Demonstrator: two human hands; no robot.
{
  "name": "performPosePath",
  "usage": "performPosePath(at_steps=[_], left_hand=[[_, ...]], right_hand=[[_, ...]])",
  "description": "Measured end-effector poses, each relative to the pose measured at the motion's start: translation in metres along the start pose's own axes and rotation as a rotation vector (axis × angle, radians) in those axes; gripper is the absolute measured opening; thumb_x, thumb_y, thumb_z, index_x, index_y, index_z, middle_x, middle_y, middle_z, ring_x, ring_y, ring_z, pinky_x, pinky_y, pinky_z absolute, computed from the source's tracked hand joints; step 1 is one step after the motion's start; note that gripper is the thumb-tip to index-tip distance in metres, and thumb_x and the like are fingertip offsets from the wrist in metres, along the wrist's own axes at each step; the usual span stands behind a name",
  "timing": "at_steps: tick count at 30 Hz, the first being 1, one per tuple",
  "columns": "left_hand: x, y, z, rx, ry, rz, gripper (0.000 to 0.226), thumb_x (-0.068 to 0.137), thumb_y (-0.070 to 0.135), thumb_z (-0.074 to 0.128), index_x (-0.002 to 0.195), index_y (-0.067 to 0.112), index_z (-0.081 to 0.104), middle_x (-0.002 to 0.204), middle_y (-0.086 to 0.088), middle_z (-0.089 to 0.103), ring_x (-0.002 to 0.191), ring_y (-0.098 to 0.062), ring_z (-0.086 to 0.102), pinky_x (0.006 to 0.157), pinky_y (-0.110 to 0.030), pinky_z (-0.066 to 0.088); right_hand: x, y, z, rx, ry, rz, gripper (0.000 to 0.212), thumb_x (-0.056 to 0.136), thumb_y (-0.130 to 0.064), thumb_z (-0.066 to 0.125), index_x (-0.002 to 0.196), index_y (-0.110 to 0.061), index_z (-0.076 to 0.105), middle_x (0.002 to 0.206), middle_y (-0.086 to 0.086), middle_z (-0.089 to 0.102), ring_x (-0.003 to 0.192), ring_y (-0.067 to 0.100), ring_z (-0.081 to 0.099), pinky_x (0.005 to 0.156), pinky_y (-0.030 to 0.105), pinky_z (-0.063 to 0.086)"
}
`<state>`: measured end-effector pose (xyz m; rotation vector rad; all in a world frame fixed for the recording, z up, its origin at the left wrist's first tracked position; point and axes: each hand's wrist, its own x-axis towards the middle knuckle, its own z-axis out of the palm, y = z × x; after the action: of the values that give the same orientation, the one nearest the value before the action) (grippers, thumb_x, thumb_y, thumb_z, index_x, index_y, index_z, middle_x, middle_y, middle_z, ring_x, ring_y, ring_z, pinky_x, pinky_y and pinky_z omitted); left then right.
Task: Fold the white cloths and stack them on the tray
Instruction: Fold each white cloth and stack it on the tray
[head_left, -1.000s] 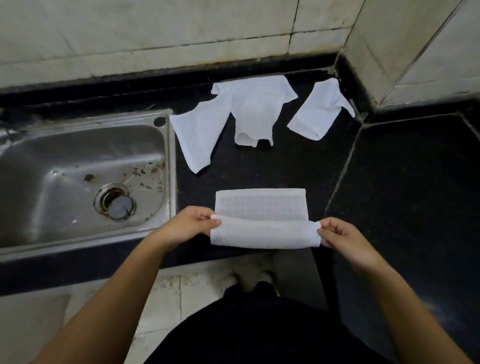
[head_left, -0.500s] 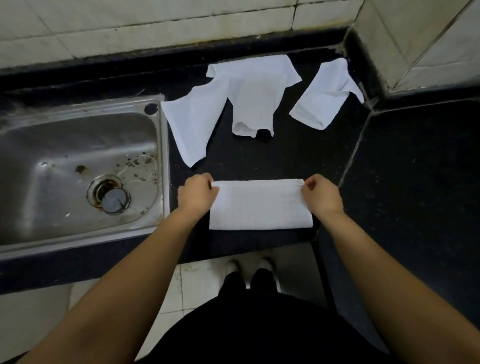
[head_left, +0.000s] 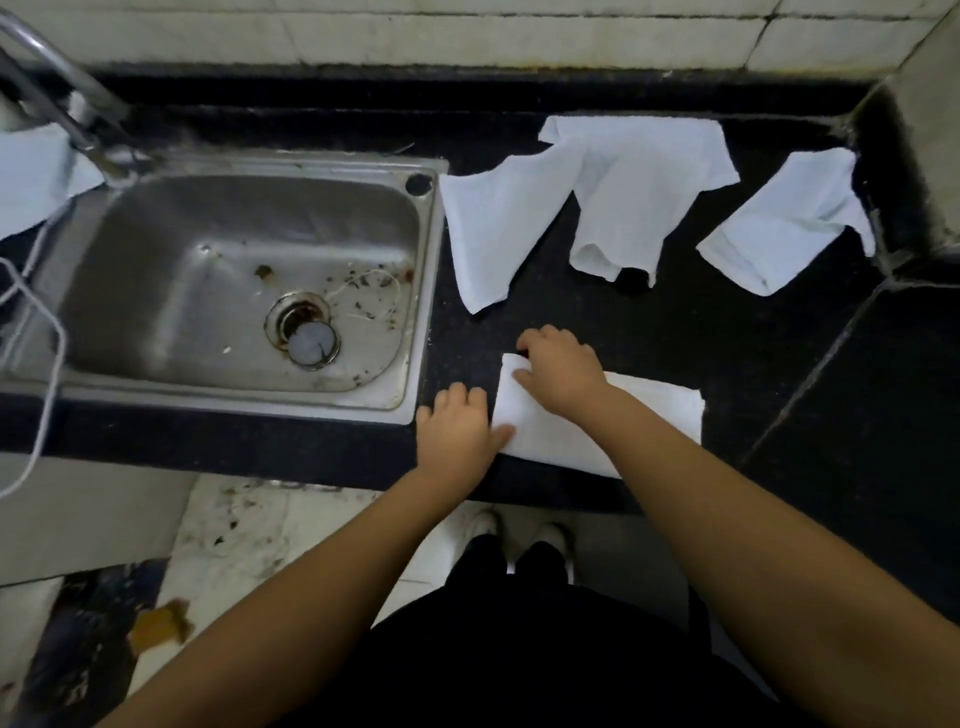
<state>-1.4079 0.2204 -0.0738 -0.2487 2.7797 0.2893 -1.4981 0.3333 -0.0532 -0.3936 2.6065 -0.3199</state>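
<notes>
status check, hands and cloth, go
Both hands on folded cloth: left hand pinning near edge, right hand gripping far-left corner. Three loose cloths behind. Nothing blocking.

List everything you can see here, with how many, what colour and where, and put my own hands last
folded cloth: one, white, near counter edge, under both hands
loose cloths: three, white, crumpled at the back of the counter right of the sink; two overlap, one lies apart near the corner
counter: one, black, runs into a corner on the right
sink: one, steel, stained, left of the cloths
drain: one, metal, in the sink bottom
tap: one, metal, far left behind the sink
pale cloth: one, far left edge
wall tiles: off-white, behind the counter
tray: none visible
left hand: at the folded cloth's left end
right hand: pressing its top left
</notes>
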Motion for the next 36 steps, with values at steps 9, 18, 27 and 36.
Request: performPosePath(at_steps=[9, 18, 27, 36], left_hand=[[-0.002, -0.001, -0.005, -0.353, -0.028, 0.085, 0.030, 0.091, 0.034, 0.057, 0.116, 0.017, 0.058, 0.120, -0.002, 0.047, 0.113, -0.020, 0.042, 0.097, -0.035, 0.037], [0.045, 0.067, -0.132, -0.954, 0.231, 0.363, 0.012, 0.091, 0.012, 0.058, 0.080, 0.013, 0.061, 0.067, 0.011, 0.054, 0.056, 0.011, 0.048, 0.062, -0.006, 0.038], [0.020, 0.055, -0.134, -0.874, 0.059, 0.492, 0.011, 0.095, 0.010, 0.051, 0.087, 0.013, 0.059, 0.074, 0.003, 0.059, 0.063, 0.007, 0.051, 0.063, -0.008, 0.039], [-0.007, 0.003, -0.042, -0.594, -0.574, 0.322, 0.009, 0.093, 0.019, 0.057, 0.087, 0.016, 0.064, 0.077, 0.007, 0.064, 0.066, 0.005, 0.056, 0.068, -0.011, 0.042]], right_hand=[[-0.021, 0.017, -0.038, 0.405, -0.126, 0.000, 0.006, 0.090, -0.026, 0.059, 0.091, -0.020, 0.058, 0.086, -0.005, 0.055, 0.086, 0.013, 0.053, 0.073, 0.026, 0.041], [-0.065, 0.089, -0.153, 1.041, 0.316, -0.043, 0.003, 0.090, -0.013, 0.061, 0.087, -0.015, 0.062, 0.091, 0.000, 0.065, 0.088, 0.013, 0.063, 0.085, 0.033, 0.050], [-0.111, 0.085, -0.121, 1.145, 0.328, -0.151, 0.013, 0.088, -0.002, 0.059, 0.086, -0.015, 0.057, 0.078, -0.012, 0.067, 0.073, -0.003, 0.064, 0.072, 0.013, 0.050], [-0.138, 0.099, 0.016, 0.818, -0.187, 0.096, 0.010, 0.084, -0.012, 0.069, 0.083, -0.018, 0.061, 0.082, 0.005, 0.063, 0.075, 0.013, 0.055, 0.071, 0.023, 0.042]])
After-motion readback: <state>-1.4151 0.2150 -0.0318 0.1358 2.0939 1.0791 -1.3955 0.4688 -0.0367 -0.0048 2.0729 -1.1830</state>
